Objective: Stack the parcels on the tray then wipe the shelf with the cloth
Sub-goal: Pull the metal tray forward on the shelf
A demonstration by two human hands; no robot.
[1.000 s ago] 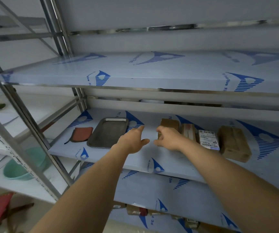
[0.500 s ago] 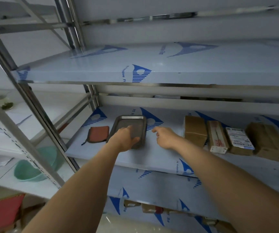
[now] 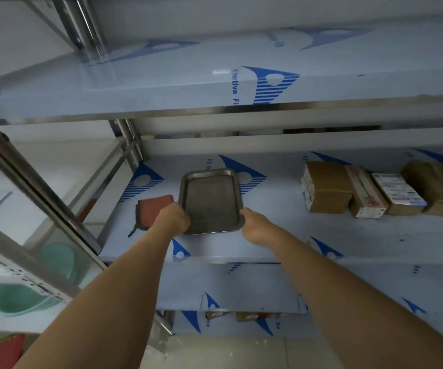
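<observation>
A steel tray (image 3: 211,199) lies empty on the middle shelf (image 3: 281,230). My left hand (image 3: 173,218) grips its near left corner, and my right hand (image 3: 255,223) holds its near right corner. A rust-red cloth (image 3: 153,210) lies just left of the tray, partly behind my left hand. Several parcels sit in a row at the right: a brown box (image 3: 325,189), a narrow taped box (image 3: 365,194), a box with a white label (image 3: 398,194) and a crumpled brown parcel (image 3: 438,189).
The upper shelf (image 3: 215,83) overhangs the work area. Steel uprights (image 3: 36,187) stand at the left. A green bowl (image 3: 23,299) sits on a lower left shelf. More boxes (image 3: 244,315) lie on the shelf below.
Both hands moved left from near the parcels to the tray and took hold of its near corners. The view shifted left and down.
</observation>
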